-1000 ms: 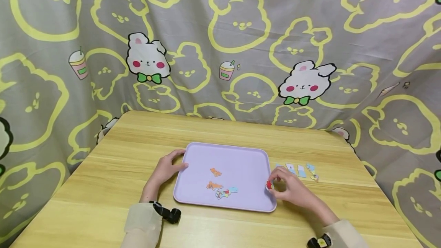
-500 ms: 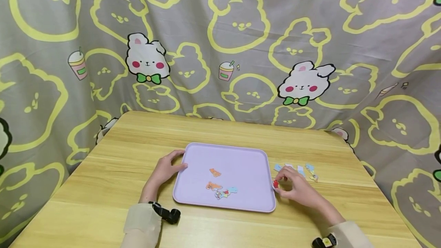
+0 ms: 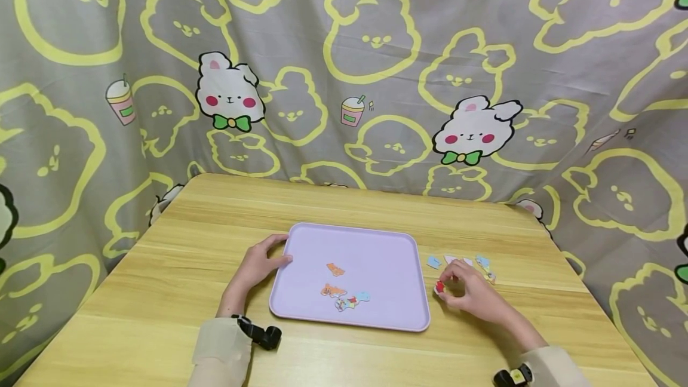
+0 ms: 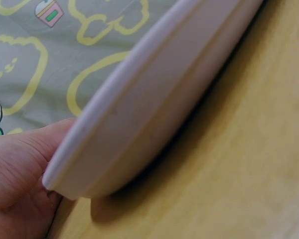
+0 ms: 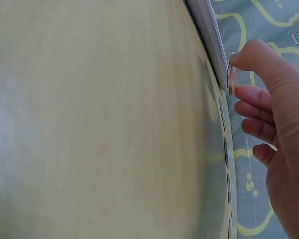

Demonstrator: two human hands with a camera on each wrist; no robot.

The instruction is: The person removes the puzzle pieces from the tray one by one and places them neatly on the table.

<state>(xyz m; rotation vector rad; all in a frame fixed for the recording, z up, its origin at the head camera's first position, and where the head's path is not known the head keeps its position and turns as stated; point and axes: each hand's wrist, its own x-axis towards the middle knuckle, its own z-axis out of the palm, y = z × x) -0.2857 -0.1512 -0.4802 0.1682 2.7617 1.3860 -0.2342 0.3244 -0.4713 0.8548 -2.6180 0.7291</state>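
Observation:
The right hand (image 3: 475, 294) pinches a small red-printed puzzle piece (image 3: 440, 287) between thumb and fingertips, just right of the lilac tray (image 3: 371, 243). In the right wrist view that thin piece (image 5: 232, 79) is seen edge-on, and the other fingers are curled behind it. The left hand (image 3: 263, 263) grips the tray's left side, its thumb lying over the rim. From the left wrist, the tray's outer wall (image 4: 139, 109) hides part of that hand (image 4: 20, 179). On the tray lie an orange piece (image 3: 335, 269), a second orange piece (image 3: 333, 290) and a joined colourful cluster (image 3: 349, 302).
Behind the right hand, several light-blue and white pieces (image 3: 434, 262) lie in a row on the wooden table (image 3: 365, 354), partly covered by it. A more colourful piece (image 3: 485, 263) ends the row. A patterned curtain (image 3: 301, 154) hangs around the table's back and sides.
The right hand has moved right with the red-printed piece, from over the tray's right rim to beyond it above the table. The left hand and the tray stay put.

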